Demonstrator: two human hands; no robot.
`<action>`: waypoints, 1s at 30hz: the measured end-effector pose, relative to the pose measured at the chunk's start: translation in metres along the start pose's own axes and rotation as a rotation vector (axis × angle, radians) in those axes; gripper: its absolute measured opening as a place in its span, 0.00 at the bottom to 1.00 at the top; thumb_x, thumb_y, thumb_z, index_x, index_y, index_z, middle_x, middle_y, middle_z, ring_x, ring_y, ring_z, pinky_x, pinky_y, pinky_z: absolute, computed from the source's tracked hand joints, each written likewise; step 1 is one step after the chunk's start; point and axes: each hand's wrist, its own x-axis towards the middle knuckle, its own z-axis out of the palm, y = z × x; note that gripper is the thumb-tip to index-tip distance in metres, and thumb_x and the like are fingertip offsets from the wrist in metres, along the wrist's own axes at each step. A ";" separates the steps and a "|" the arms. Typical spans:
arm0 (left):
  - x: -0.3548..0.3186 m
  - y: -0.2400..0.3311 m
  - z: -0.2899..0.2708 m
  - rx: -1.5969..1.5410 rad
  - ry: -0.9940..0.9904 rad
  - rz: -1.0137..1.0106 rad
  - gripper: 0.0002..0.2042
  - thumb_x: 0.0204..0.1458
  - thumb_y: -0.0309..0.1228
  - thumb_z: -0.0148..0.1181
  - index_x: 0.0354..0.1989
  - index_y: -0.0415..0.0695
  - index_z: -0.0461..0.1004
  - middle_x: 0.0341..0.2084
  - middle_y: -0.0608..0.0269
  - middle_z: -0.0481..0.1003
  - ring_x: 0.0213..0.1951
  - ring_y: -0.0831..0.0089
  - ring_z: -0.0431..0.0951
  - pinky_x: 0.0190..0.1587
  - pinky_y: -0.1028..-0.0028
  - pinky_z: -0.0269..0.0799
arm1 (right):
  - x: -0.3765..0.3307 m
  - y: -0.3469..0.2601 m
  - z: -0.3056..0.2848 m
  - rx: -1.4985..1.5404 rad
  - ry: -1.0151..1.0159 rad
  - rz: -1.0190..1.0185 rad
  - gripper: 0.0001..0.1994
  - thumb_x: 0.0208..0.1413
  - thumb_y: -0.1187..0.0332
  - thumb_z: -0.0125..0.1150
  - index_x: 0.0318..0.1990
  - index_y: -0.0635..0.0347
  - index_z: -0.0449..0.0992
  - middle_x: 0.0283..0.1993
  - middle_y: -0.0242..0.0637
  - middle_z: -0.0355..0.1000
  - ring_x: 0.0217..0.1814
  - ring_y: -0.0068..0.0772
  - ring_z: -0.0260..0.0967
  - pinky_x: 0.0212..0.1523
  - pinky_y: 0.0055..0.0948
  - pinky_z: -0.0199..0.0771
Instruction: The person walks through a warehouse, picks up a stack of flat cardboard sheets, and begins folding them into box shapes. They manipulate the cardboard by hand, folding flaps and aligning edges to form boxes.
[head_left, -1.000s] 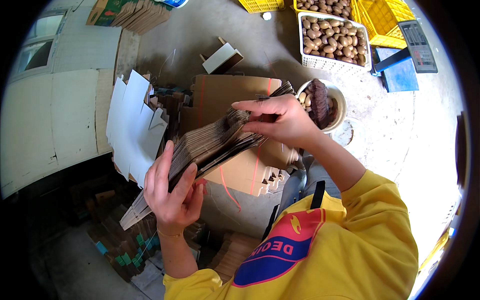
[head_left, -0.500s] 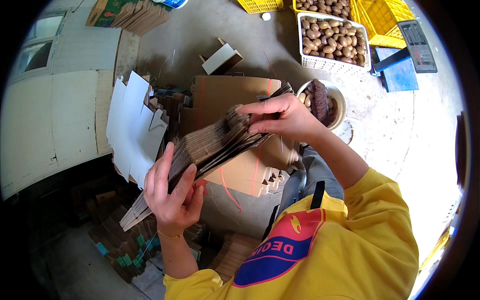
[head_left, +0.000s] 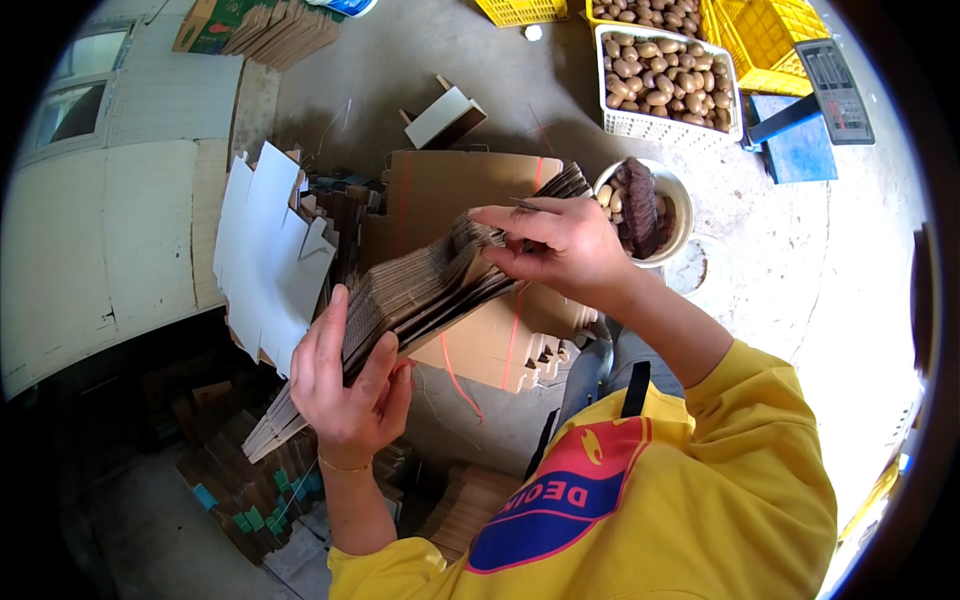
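A thick bundle of flat cardboard pieces (head_left: 405, 285), their corrugated edges facing up, lies slantwise in front of me. My left hand (head_left: 345, 395) grips its lower left end, with fingers on one side and thumb on the other. Toward the upper right end, my right hand (head_left: 575, 250) pinches the edges of the pieces between thumb and fingers. Its palm hides part of that end. Beneath the bundle is a larger stack of flattened brown cardboard (head_left: 470, 180) with red strapping.
White cardboard sheets (head_left: 265, 260) stand left of the stack. A round tub (head_left: 682, 240) holds brown fruit and a dark purplish cloth-like thing. Behind it are a white crate of brown fruit (head_left: 672, 122), yellow crates (head_left: 770, 45) and a blue scale (head_left: 800, 150). More cardboard (head_left: 250, 500) lies lower left.
My right hand has shifted slightly right and down along the bundle, its thumb now lower on the cardboard edges. My left hand keeps its grip, almost unmoved.
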 end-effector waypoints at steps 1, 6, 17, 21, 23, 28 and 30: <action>0.001 0.001 -0.001 -0.001 -0.002 -0.005 0.20 0.41 0.30 0.61 0.46 0.54 0.74 0.51 0.39 0.67 0.44 0.48 0.73 0.44 0.60 0.69 | -0.001 -0.001 0.001 0.069 0.013 0.026 0.18 0.44 0.71 0.65 0.46 0.55 0.75 0.25 0.35 0.73 0.23 0.29 0.71 0.25 0.24 0.70; 0.002 0.001 -0.002 -0.028 -0.003 -0.008 0.18 0.40 0.29 0.61 0.44 0.54 0.75 0.51 0.39 0.67 0.44 0.48 0.73 0.44 0.60 0.69 | -0.002 -0.007 0.002 0.405 -0.020 0.253 0.22 0.45 0.74 0.66 0.51 0.54 0.74 0.26 0.31 0.75 0.23 0.15 0.68 0.26 0.17 0.68; 0.002 0.000 -0.004 -0.030 -0.078 0.040 0.27 0.41 0.28 0.58 0.55 0.53 0.67 0.53 0.33 0.63 0.45 0.45 0.71 0.44 0.59 0.68 | 0.000 -0.003 -0.017 0.680 -0.252 0.406 0.25 0.46 0.68 0.68 0.55 0.48 0.71 0.31 0.29 0.77 0.29 0.13 0.66 0.33 0.16 0.67; 0.005 0.005 -0.004 -0.070 -0.020 -0.002 0.18 0.38 0.29 0.62 0.42 0.50 0.75 0.50 0.39 0.67 0.42 0.48 0.73 0.43 0.59 0.70 | 0.004 -0.012 -0.020 0.567 -0.266 0.466 0.23 0.49 0.73 0.65 0.55 0.54 0.70 0.31 0.29 0.76 0.28 0.10 0.66 0.31 0.13 0.69; 0.004 0.004 -0.005 -0.083 -0.015 -0.012 0.18 0.37 0.29 0.62 0.42 0.49 0.75 0.50 0.40 0.67 0.43 0.47 0.73 0.43 0.58 0.69 | 0.002 -0.011 -0.012 0.591 -0.204 0.438 0.23 0.48 0.73 0.65 0.55 0.54 0.71 0.29 0.28 0.76 0.28 0.10 0.66 0.30 0.14 0.68; -0.011 0.001 -0.015 -0.056 -0.072 -0.241 0.31 0.35 0.31 0.66 0.53 0.38 0.64 0.51 0.42 0.67 0.43 0.49 0.73 0.46 0.60 0.67 | -0.006 -0.017 0.003 0.310 -0.059 0.309 0.23 0.43 0.70 0.69 0.51 0.55 0.73 0.30 0.32 0.74 0.27 0.15 0.65 0.29 0.17 0.67; -0.034 -0.010 -0.022 -0.013 -0.064 -0.293 0.46 0.36 0.35 0.70 0.61 0.30 0.48 0.52 0.44 0.67 0.47 0.53 0.71 0.50 0.63 0.64 | -0.004 -0.022 0.002 0.159 0.040 0.247 0.23 0.41 0.65 0.70 0.48 0.57 0.74 0.31 0.35 0.72 0.29 0.23 0.67 0.28 0.22 0.69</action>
